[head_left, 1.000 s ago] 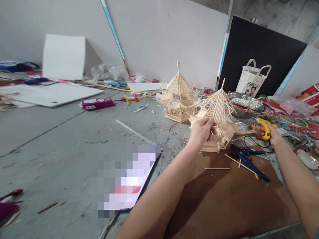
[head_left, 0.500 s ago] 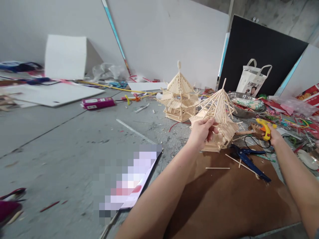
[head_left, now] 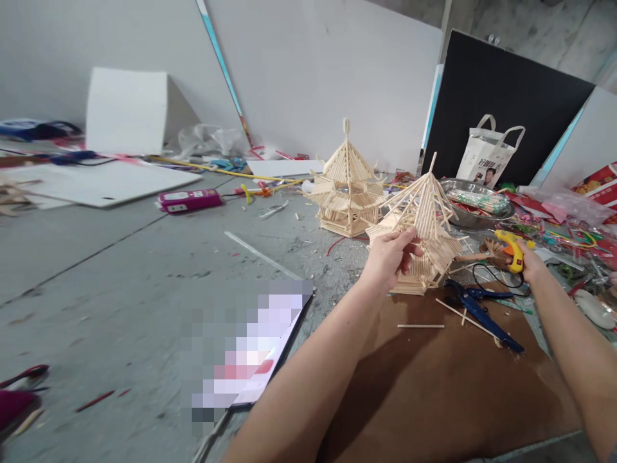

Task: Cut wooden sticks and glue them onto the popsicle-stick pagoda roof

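Observation:
My left hand [head_left: 395, 254] is closed at the roof of a pagoda model [head_left: 430, 212] built from thin wooden sticks, thumb and forefinger pinched at the upper roof's lower edge. Its fingertips cover the exact spot they grip. The upper roof has closely laid sticks on the near face and gaps elsewhere. Over to the right, my right hand [head_left: 533, 262] is wrapped round a yellow hot glue gun [head_left: 515, 252], its nozzle pointing left towards the model. Behind and left stands a second pagoda model [head_left: 348, 186], with fully covered roofs and a finial on top.
A brown board [head_left: 448, 386] carries a loose stick [head_left: 421, 326] and a blue-handled cutter [head_left: 486, 315]. Behind are a metal bowl [head_left: 475, 218] of sticks and a white bag [head_left: 486, 157]. A purple power strip [head_left: 190, 200] and a partly blurred-out screen [head_left: 255, 360] lie left.

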`<state>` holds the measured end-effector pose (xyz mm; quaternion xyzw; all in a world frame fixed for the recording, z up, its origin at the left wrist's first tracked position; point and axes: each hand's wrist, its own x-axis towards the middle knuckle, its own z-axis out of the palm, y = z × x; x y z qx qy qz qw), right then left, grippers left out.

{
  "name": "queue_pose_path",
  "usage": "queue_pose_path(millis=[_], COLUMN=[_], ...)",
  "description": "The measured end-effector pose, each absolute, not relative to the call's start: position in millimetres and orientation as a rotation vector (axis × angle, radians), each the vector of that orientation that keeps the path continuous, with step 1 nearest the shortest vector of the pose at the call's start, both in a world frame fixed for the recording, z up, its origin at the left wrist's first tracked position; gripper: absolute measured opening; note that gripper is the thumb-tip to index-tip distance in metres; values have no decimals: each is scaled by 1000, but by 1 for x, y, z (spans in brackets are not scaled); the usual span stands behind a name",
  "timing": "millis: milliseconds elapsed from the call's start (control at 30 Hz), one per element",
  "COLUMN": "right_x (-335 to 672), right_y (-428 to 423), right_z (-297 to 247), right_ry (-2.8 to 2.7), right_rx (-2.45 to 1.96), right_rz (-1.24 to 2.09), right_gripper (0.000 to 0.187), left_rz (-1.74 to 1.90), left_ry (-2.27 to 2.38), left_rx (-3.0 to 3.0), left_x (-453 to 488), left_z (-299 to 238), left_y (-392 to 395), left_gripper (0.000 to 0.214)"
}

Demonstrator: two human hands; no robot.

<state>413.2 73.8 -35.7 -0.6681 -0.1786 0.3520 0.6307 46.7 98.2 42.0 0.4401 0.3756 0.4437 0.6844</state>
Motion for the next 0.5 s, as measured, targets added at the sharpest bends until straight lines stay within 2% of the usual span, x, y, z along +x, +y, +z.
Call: queue_pose_path(millis=[500], right_x=[420], right_y=[90], right_z=[-51], right_ry=[-264], right_rx=[-1461], right_rz=[806], right_gripper=[17], left_rz=[1003], left_ry=[849], left_rx=[988], left_x=[46], left_z=[44], left_y=[98], left_gripper=[28])
